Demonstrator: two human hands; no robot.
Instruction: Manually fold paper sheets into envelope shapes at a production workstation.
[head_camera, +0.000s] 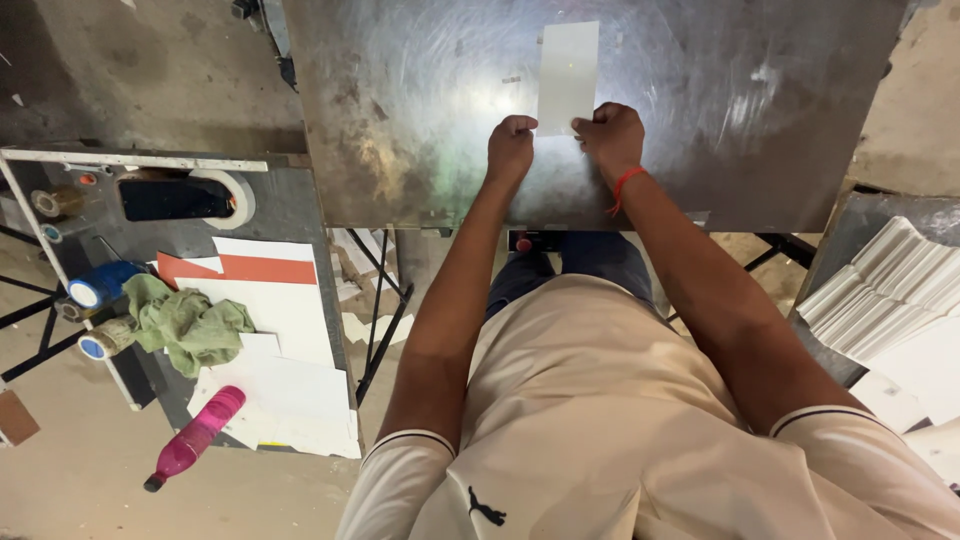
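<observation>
We see a pale rectangular sheet (568, 75) lying flat on the scuffed metal desk (420, 110), its long axis running straight away from our body, so that only its near short edge reaches us. Both hands meet that near edge: our left hand (511, 145) sits at the near left corner, fingers (518, 124) curled shut with the tips at the corner, and our right hand (611, 135) sits at the near right corner, fingers (598, 117) likewise folded onto the sheet's edge. Each seems to pinch or press the sheet, though we cannot tell which. The two hands are about equally near the sheet, and the rest of it extends beyond the fingertips, toward the far side of the desk. Well apart to our left, a lower side table (290, 205) carries white and orange boards (270, 300), a green rag (185, 325), tape rolls (100, 287) and a pink bottle (195, 437). To our right lie stacked white mouldings (885, 290).
</observation>
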